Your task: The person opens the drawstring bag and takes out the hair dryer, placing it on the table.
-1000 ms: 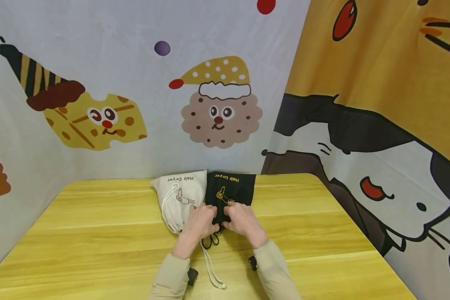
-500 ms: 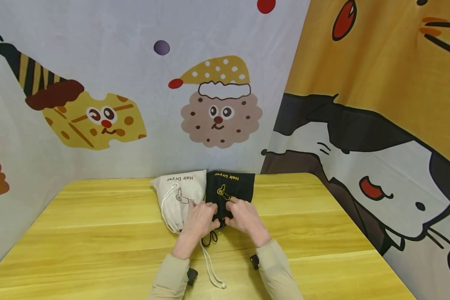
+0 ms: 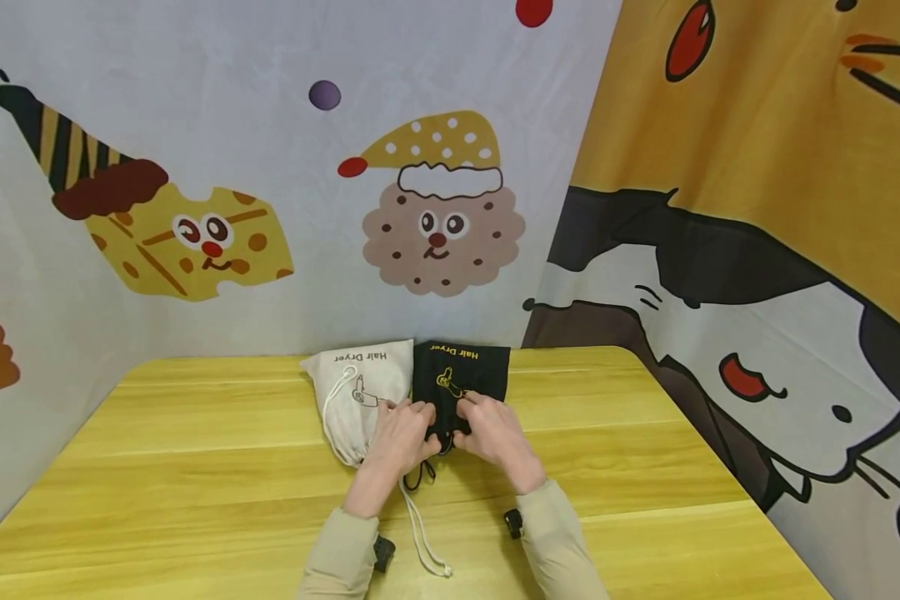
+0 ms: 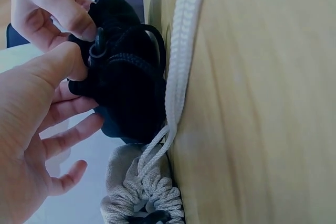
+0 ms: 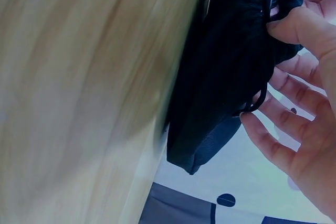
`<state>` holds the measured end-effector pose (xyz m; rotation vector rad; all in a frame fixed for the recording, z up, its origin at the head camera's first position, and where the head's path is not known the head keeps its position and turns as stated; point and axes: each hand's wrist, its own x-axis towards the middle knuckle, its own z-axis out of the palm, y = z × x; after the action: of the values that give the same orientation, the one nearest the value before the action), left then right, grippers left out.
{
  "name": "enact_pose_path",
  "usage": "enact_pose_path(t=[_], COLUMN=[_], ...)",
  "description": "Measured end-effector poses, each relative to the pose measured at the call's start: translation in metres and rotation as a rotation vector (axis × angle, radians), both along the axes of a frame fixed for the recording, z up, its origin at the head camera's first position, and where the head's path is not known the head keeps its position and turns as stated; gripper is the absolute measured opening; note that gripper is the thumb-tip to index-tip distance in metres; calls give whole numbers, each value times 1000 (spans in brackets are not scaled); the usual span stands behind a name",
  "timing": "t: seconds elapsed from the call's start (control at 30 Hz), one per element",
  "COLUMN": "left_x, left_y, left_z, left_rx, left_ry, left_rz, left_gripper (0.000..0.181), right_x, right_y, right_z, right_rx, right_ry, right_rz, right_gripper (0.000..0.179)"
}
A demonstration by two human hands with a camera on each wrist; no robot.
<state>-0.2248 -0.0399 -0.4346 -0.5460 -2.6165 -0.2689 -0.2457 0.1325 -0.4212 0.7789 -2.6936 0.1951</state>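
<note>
A black drawstring bag (image 3: 487, 367) with yellow "Hair Dryer" lettering lies at the far edge of the table, its gathered mouth toward me. My left hand (image 3: 403, 429) pinches cloth at the left of the mouth between thumb and forefinger; its other fingers spread loosely in the left wrist view. From the right, my right hand (image 3: 491, 429) pinches the mouth the same way, thumb on the gathered cloth (image 5: 262, 3). Between the two hands a black cord (image 4: 131, 59) loops at the mouth. What the bag contains is hidden.
Left of the black bag lies a white drawstring bag (image 3: 363, 417), also lettered "Hair Dryer", partly behind my left hand. Its white cord (image 3: 420, 533) trails toward me over the wooden table (image 3: 195, 475). A cartoon-printed cloth (image 3: 270, 317) hangs right behind the table.
My right hand has shifted slightly right and away from me, its fingers still at the bag's mouth. The left hand has hardly moved. Less of the black cord loop shows below the hands.
</note>
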Motion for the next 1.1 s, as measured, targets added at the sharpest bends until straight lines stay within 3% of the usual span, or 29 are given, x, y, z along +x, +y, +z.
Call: enact_pose_path(t=[0.5, 1.1], left_x=[-1, 1], left_y=[3, 1], left_z=[-3, -2], left_rx=[-8, 30], left_ry=[28, 27], left_rz=[23, 35], left_gripper=[17, 20], right_x=[0, -1], right_y=[4, 12], right_z=[-3, -2], right_rx=[-24, -58], right_ry=[30, -29], right_rz=[-12, -23], right_gripper=[20, 21])
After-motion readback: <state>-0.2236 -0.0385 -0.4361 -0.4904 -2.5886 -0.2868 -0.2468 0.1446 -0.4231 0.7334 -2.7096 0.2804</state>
